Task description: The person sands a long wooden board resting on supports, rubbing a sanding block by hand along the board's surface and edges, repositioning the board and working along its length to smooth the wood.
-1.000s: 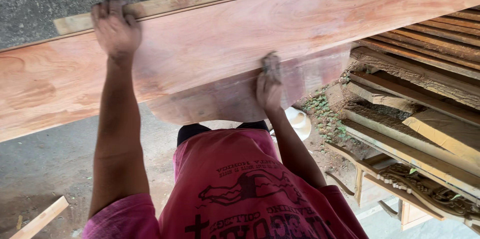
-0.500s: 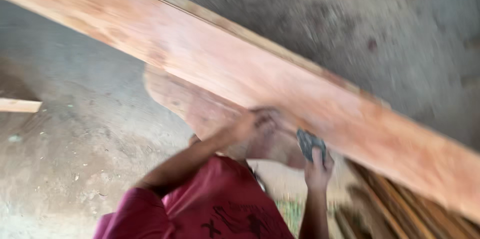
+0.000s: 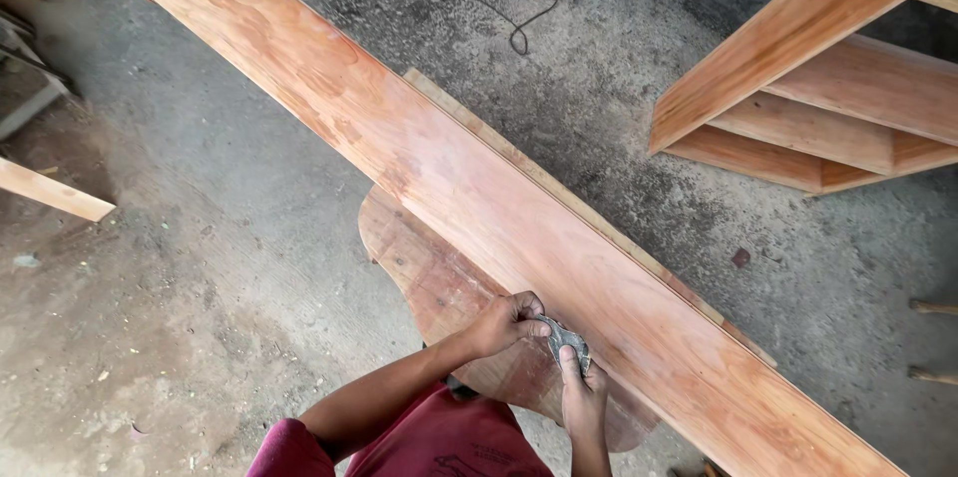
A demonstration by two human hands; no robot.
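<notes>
A long reddish wooden plank [image 3: 429, 168] runs diagonally from the upper left to the lower right, resting on a rounded wooden stool top [image 3: 439, 297]. At its near edge both hands meet on a small grey piece of sandpaper [image 3: 565, 339]. My left hand [image 3: 507, 322] pinches one end of the sandpaper, and my right hand [image 3: 584, 399] holds the other end from below. A second thinner board [image 3: 559, 193] peeks out under the plank's far edge.
A wooden shelf frame [image 3: 818, 98] lies on the concrete floor at the upper right. A black cable [image 3: 499, 8] trails at the top. Loose wood pieces [image 3: 50, 193] lie at the left, and two stick ends [image 3: 933, 337] at the right.
The view swung from the stacked timber to the floor. My left hand left the plank's far edge and came down to join the right hand on the sandpaper at the near edge.
</notes>
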